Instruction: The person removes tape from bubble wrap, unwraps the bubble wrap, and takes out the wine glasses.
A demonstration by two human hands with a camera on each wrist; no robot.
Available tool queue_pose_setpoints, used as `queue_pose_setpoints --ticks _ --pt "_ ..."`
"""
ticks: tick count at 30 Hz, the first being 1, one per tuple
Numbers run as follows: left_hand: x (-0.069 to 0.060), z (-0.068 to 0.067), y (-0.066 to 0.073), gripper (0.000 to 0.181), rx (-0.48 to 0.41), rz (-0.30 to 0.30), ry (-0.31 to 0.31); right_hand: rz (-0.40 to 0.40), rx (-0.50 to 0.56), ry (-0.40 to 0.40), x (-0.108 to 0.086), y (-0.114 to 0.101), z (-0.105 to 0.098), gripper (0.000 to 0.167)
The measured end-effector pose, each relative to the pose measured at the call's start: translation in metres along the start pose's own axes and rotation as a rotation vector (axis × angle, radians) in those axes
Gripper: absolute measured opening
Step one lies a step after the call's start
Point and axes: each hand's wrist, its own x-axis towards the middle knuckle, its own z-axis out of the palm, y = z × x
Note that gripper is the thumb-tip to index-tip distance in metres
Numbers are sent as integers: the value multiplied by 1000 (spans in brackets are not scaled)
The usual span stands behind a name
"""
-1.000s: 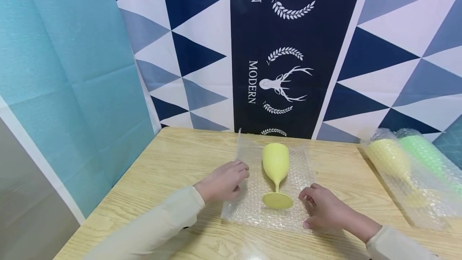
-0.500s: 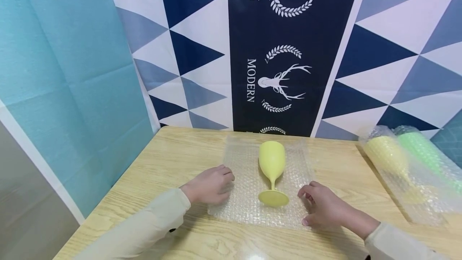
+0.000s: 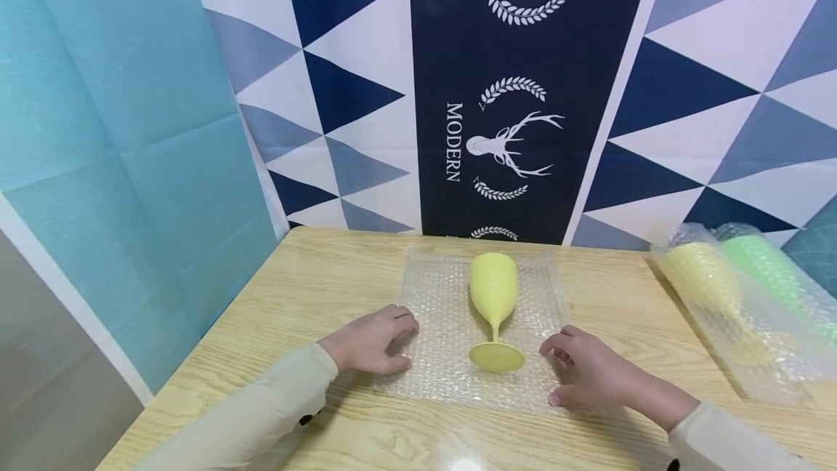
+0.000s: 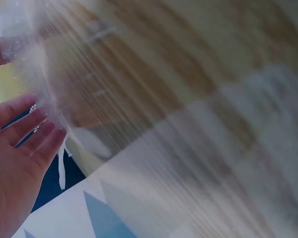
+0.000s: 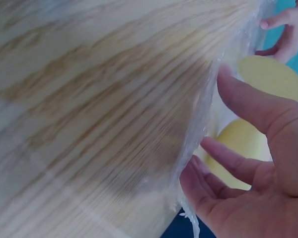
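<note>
We see the left hand (image 3: 374,340) at the left edge of a sheet of bubble wrap (image 3: 437,311), its thumb well apart from its fingers (image 4: 25,126), whose tips touch the clear film in the left wrist view. We find the right hand (image 3: 591,373) at the opposite edge, thumb and loosely bent fingers (image 5: 233,161) spaced apart, the fingertips against the film. Between the two hands we note a yellow goblet (image 3: 493,289), bare and touched by neither, lying on its side on the wrap with its bowl toward the wall and its foot toward the person; we cannot see into the bowl. The wrap lies flat on the wooden table (image 3: 314,275). At the right we observe a second yellow goblet (image 3: 702,278) and a green cup (image 3: 761,264), side by side, each enclosed in clear bubble wrapping (image 3: 778,376)
</note>
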Motion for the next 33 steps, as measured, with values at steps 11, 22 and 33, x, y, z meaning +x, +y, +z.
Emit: queue_pose_setpoints --ticks 11,22,33 --pt "2 -2 0 50 51 56 26 -257 -126 106 -5 6 2 46" --pt "1 4 1 50 44 38 17 -345 -273 96 -13 -3 12 35" --pt "3 1 3 49 82 47 21 -373 -398 103 -11 -6 15 33"
